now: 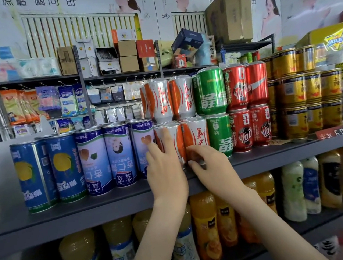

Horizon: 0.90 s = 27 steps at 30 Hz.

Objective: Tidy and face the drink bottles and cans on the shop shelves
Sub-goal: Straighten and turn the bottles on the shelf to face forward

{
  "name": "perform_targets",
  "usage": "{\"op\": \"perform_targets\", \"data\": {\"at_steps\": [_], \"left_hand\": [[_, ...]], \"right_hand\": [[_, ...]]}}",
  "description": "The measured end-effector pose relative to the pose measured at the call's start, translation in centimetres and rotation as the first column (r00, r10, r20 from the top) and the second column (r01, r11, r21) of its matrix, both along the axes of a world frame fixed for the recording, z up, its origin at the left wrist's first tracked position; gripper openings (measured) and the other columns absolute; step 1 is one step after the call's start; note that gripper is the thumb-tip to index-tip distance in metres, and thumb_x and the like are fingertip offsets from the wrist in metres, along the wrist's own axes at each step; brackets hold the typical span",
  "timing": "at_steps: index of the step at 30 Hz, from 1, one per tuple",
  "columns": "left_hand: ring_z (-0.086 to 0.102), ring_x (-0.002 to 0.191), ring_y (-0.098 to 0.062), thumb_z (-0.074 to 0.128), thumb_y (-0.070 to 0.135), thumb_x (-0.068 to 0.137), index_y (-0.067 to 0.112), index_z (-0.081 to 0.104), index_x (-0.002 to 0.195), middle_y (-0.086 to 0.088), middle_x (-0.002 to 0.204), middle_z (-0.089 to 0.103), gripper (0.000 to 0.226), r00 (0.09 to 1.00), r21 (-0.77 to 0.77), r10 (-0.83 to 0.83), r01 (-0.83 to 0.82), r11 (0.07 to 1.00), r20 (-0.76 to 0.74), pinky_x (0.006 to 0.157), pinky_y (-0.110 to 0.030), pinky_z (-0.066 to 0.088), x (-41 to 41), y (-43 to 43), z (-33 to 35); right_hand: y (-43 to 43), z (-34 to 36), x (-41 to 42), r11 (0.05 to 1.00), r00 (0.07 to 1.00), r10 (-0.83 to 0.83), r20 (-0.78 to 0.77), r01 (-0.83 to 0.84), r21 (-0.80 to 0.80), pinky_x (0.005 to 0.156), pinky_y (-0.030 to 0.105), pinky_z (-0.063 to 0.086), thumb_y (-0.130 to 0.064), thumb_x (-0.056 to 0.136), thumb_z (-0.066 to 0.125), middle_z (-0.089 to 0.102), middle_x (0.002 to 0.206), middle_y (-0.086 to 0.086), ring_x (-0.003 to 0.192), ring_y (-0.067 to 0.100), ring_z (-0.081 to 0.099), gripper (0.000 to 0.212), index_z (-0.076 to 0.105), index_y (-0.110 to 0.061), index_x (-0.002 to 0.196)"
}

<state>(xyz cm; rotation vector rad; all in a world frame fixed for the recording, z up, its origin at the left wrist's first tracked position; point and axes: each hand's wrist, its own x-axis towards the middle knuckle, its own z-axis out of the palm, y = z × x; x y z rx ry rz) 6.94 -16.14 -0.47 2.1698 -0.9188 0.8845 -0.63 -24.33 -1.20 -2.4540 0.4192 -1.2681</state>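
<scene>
"Two hands, two cans. Where?"

"Top shelf (pixel 89 209), front row, bottom tier. Left orange-and-silver can (pixel 178 135) and right orange-and-silver can (pixel 195 130), side by side, just left of the green can (pixel 219 134)."

"Left hand (pixel 165 170)?"

"Released. Fingers straight and spread, tips resting on the front of the left can. No grasp."

"Right hand (pixel 209 168)?"

"Grasping. Fingers curl round the foot of the right can, low by the shelf edge."

"How will they handle?"

"Judgement: sealed and full, so some weight. Thin metal wall, stiff enough but it dents if squeezed mid-body. Smooth printed skin, likely slippery."

"Where to take hold?"

"Low on the wall or near the rim, thumb opposite fingers, then twist on the spot. Don't lift."

"Why not?"

"Each carries another of the upper cans (pixel 159 100) stacked on top. Tilt the lower one and the top one probably goes. A flat palm against the neighbour would help steady it."
</scene>
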Motion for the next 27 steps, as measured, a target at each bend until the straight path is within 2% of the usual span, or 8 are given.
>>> {"op": "perform_targets", "data": {"at_steps": [3,5,10,12,17,21,25,27], "left_hand": [[0.054,0.097,-0.029,0.078,0.014,0.072,0.013,0.037,0.14,-0.018,0.115,0.049,0.079,0.994,-0.038,0.004,0.0,0.999,0.105,0.069,-0.033,0.052,-1.2,-0.4,0.0],[0.053,0.101,-0.03,0.074,0.016,0.076,0.013,0.038,0.139,-0.018,0.12,0.048,0.073,0.99,-0.026,-0.069,0.073,0.997,0.124,0.075,-0.035,0.052,-2.4,-0.9,0.1],[0.036,0.124,-0.025,0.05,0.025,0.094,0.022,0.021,0.147,-0.01,0.136,0.033,0.06,0.973,0.002,-0.225,0.225,0.974,0.051,0.098,-0.035,0.041,-6.1,-3.2,-0.1],[0.029,0.129,-0.021,0.046,0.03,0.096,0.024,0.018,0.147,-0.005,0.139,0.028,0.059,0.961,0.025,-0.277,0.277,0.961,0.021,0.101,-0.033,0.038,-7.9,-4.9,-0.4],[0.035,0.126,-0.018,0.047,0.037,0.095,0.026,0.024,0.144,-0.001,0.136,0.035,0.055,0.928,0.042,-0.369,0.371,0.928,-0.054,0.096,-0.03,0.04,-13.2,-10.6,-1.1],[0.041,0.121,-0.017,0.05,0.037,0.094,0.027,0.031,0.142,0.002,0.134,0.04,0.053,0.865,-0.042,-0.474,0.474,0.88,-0.164,0.088,-0.025,0.04,-18.6,-16.9,-1.8],[0.045,0.119,-0.018,0.053,0.037,0.093,0.026,0.035,0.14,0.002,0.132,0.043,0.051,0.822,-0.11,-0.519,0.509,0.854,-0.233,0.088,-0.026,0.041,-24.0,-24.2,-1.9],[0.047,0.118,-0.019,0.054,0.037,0.092,0.026,0.037,0.138,0.002,0.129,0.045,0.05,0.824,-0.123,-0.508,0.493,0.861,-0.249,0.088,-0.029,0.042,-26.3,-27.4,-1.7]], "right_hand": [[-0.6,-0.1,-1.3,1.0,0.999,-0.015,0.033,0.015,-0.001,0.082,-0.002,0.03,-0.018,0.092,0.056,0.057,0.119,-0.006,0.106,0.002,0.048,0.037,0.053,-0.019,0.129],[-1.2,-0.3,-2.2,1.0,0.998,-0.019,0.056,0.018,0.004,0.08,-0.004,0.029,-0.017,0.092,0.056,0.058,0.119,-0.007,0.104,-0.001,0.047,0.035,0.055,-0.02,0.127],[-3.4,-1.1,-5.9,0.998,0.997,-0.057,0.061,0.056,0.026,0.09,0.008,0.031,-0.014,0.092,0.056,0.056,0.118,-0.011,0.108,-0.001,0.046,0.034,0.056,-0.02,0.124],[-5.1,-1.4,-8.0,0.994,0.993,-0.099,0.067,0.096,0.048,0.089,0.005,0.031,-0.015,0.092,0.056,0.054,0.114,-0.015,0.107,-0.002,0.046,0.033,0.056,-0.021,0.124],[-10.8,-2.6,-14.5,0.982,0.978,-0.182,0.098,0.176,0.065,0.094,0.018,0.041,-0.018,0.091,0.059,0.06,0.115,-0.01,0.108,0.002,0.052,0.03,0.058,-0.02,0.121],[-16.9,-3.0,-20.7,0.976,0.975,-0.213,0.056,0.21,0.066,0.091,0.017,0.041,-0.02,0.092,0.057,0.059,0.111,-0.007,0.105,0.005,0.053,0.031,0.057,-0.017,0.123],[-24.2,-3.0,-26.7,0.964,0.965,-0.258,0.047,0.253,0.081,0.083,0.012,0.036,-0.02,0.092,0.057,0.056,0.105,-0.009,0.098,0.005,0.052,0.031,0.056,-0.017,0.123],[-27.6,-2.8,-29.2,0.962,0.964,-0.26,0.052,0.254,0.1,0.089,0.018,0.041,-0.02,0.092,0.058,0.058,0.108,-0.006,0.102,0.007,0.054,0.031,0.056,-0.017,0.123]]}}
